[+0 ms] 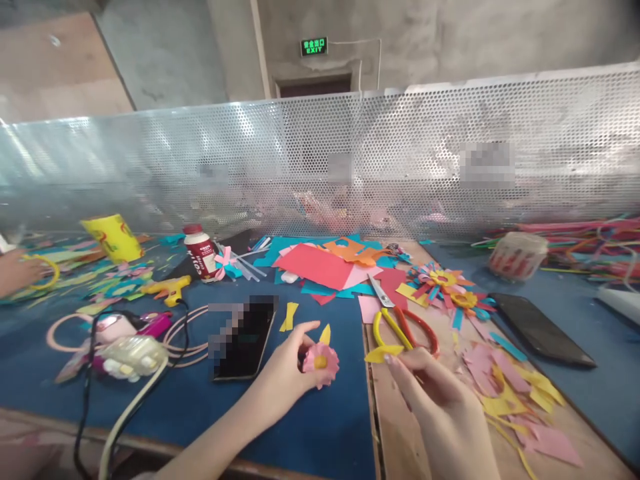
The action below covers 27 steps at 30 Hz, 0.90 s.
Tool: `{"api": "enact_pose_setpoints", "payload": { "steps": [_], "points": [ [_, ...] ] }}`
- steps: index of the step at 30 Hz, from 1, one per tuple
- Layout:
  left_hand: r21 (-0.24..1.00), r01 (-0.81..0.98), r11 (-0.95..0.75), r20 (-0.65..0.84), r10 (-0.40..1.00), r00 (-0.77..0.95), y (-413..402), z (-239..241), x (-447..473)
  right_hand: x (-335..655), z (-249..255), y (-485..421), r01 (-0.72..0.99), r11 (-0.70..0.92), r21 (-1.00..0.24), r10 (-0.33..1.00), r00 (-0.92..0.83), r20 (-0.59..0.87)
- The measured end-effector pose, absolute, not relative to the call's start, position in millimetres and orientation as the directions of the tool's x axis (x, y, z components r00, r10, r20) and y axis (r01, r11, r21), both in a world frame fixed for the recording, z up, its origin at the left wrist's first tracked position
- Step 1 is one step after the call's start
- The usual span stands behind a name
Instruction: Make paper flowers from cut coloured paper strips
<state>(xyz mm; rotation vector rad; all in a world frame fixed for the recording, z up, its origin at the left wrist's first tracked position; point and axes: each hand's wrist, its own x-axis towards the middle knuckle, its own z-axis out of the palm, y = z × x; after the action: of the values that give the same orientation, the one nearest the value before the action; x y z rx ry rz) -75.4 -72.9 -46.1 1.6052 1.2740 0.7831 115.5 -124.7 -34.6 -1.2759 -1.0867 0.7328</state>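
My left hand [289, 365] pinches a small pink paper flower [321, 361] with a yellow centre, held just above the blue table cover. A yellow petal stands up behind the flower. My right hand [434, 393] is closed on a yellow paper petal [382, 354] at its fingertips, a short way right of the flower. Yellow-and-red scissors [406, 325] lie on the wooden board just beyond my right hand.
A black phone [243, 340] lies left of my left hand, another phone [541, 328] at right. Coloured paper sheets [320, 267], finished paper flowers [450, 288], pink and yellow scraps [510, 387], a glue gun [167, 289], a bottle [201, 253], a power strip [133, 353]. Another person's hand [15, 272] at far left. Perforated metal screen [350, 160] behind.
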Motion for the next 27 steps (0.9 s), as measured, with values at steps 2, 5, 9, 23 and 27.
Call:
{"api": "enact_pose_setpoints", "payload": {
  "steps": [2, 5, 9, 23, 27],
  "points": [
    [0.957, 0.289, 0.004, -0.094, 0.95, 0.297, -73, -42, -74, 113, -42, -124, 0.096, 0.206, -0.974, 0.908, 0.352, 0.226],
    [0.956, 0.289, 0.06, -0.15, 0.942, 0.3, -73, -34, -71, 111, -50, -120, 0.045, 0.212, -0.976, 0.91, 0.354, 0.214],
    [0.956, 0.289, 0.041, -0.144, 0.928, 0.344, -78, -23, -62, 108, -54, -121, -0.008, 0.223, -0.975, 0.909, 0.362, 0.205],
    [0.938, 0.333, -0.097, -0.046, 0.917, 0.397, -85, 2, -47, 106, -52, -130, -0.074, 0.195, -0.978, 0.897, 0.417, 0.147],
    [0.933, 0.34, -0.12, -0.028, 0.916, 0.401, -84, 5, -46, 105, -54, -129, -0.133, 0.175, -0.976, 0.906, 0.41, 0.107]
  ]
}}
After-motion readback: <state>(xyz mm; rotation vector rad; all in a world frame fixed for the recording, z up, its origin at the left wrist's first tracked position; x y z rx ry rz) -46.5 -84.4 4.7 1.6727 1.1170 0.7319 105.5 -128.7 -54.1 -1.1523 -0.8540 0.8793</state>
